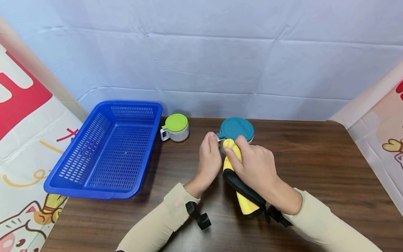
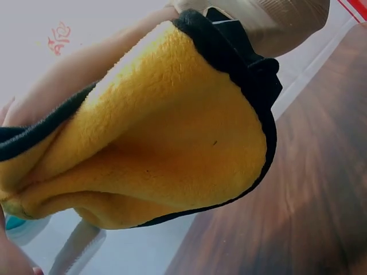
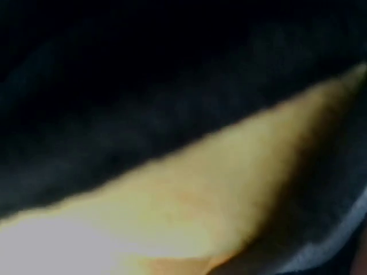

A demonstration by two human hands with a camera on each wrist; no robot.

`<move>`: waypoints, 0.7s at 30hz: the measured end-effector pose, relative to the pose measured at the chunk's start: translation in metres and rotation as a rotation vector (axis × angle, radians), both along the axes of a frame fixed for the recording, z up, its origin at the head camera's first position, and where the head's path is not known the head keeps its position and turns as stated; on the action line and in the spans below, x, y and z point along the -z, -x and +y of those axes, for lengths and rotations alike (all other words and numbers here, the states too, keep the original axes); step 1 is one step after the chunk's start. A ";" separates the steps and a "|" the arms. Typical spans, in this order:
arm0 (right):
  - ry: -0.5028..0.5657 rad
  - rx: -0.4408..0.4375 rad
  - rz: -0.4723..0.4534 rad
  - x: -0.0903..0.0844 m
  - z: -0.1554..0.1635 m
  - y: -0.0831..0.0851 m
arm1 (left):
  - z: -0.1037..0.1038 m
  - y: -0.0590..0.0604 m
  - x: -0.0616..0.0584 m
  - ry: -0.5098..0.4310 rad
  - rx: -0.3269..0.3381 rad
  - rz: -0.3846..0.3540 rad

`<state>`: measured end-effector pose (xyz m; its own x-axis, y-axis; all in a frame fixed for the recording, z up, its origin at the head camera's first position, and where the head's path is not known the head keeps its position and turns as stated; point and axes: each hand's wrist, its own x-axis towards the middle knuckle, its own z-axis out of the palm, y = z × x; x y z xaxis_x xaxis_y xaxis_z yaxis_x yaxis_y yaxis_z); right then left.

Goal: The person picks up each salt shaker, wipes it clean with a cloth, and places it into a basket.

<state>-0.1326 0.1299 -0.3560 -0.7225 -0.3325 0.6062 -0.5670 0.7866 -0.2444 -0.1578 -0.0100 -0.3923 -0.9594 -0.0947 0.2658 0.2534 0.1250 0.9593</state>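
Right hand gripping yellow cloth, apparently against teal-lidded cup

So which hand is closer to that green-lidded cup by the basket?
Left. The left hand lies to the right of the green-lidded cup, apart from it; the right hand is farther right, gripping the yellow cloth.

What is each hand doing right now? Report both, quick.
Left hand: fingers curled against the side of the teal-lidded cup, holding it.
Right hand: gripping the yellow cloth, pressing it against the cup.
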 end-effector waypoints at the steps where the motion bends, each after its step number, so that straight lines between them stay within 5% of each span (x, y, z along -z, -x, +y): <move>1: -0.008 0.011 0.004 0.000 0.000 0.000 | 0.000 0.000 0.000 0.001 0.005 -0.003; 21: -0.111 0.063 0.097 0.002 -0.001 0.000 | 0.002 0.000 0.004 -0.017 0.029 -0.022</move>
